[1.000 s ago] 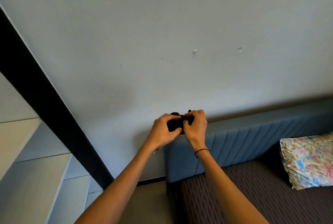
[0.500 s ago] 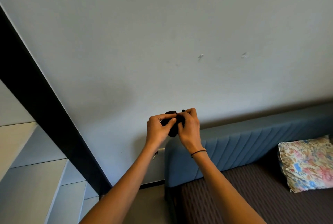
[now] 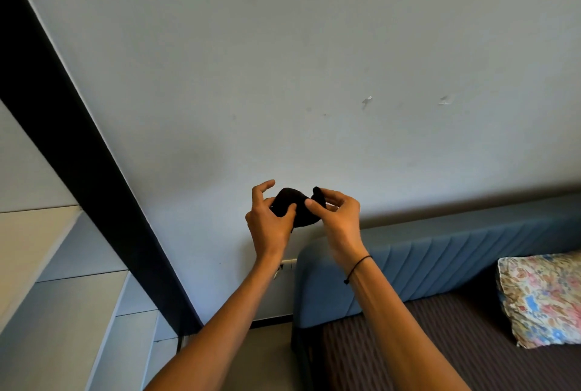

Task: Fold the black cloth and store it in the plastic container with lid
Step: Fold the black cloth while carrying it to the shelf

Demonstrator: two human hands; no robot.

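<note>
1. The black cloth (image 3: 294, 207) is bunched small, held in mid-air before the wall above the bed's (image 3: 440, 356) head corner.
2. It looks light, soft and floppy; take it by its edges.
3. Your left hand (image 3: 267, 221) pinches it by the thumb; your right hand (image 3: 338, 217) pinches its other end.

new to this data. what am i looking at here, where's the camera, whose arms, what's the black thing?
There is no robot: a person wears one wide-angle camera on the head, so the two bare arms reaching in from below are their own. The left hand and right hand are raised in front of a pale wall, together pinching a small bunched black cloth. Below right is a bed with a blue padded headboard, a dark striped cover and a floral pillow. No plastic container is in view.
</note>
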